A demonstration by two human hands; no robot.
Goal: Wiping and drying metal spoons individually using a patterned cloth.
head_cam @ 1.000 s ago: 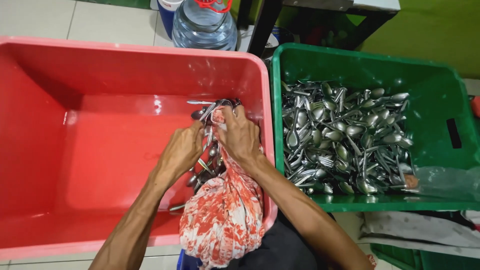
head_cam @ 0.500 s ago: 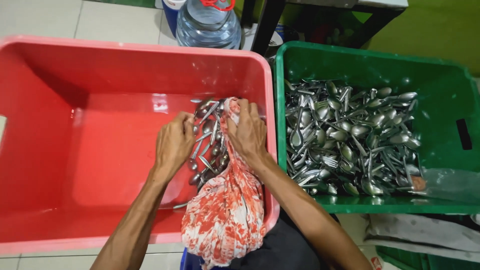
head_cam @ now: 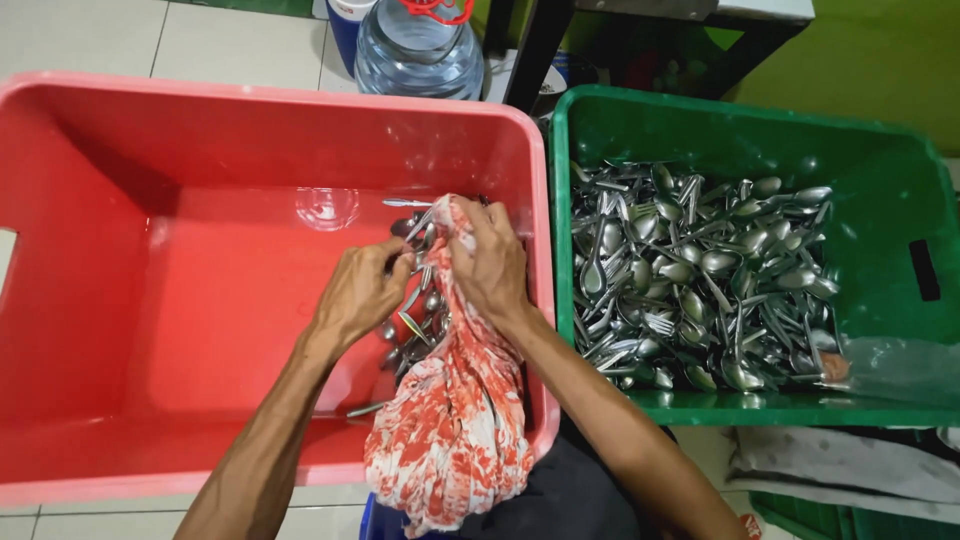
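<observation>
A red-and-white patterned cloth point(head_cam: 455, 420) hangs over the near edge of a large red plastic tub point(head_cam: 170, 230). My right hand point(head_cam: 490, 265) grips the top of the cloth, pressing it around a bundle of metal spoons and forks point(head_cam: 412, 315) inside the tub. My left hand point(head_cam: 362, 295) holds the same bundle from the left side. Both arms reach in from the bottom of the view.
A green crate point(head_cam: 890, 200) to the right holds a heap of metal spoons and forks point(head_cam: 700, 275). A clear water jug point(head_cam: 420, 50) and a dark table leg point(head_cam: 525, 55) stand beyond the tubs on a tiled floor. Folded cloth point(head_cam: 850, 465) lies at lower right.
My hands have drawn closer together on the cutlery bundle, and the cloth now covers more of it. The tubs have not moved.
</observation>
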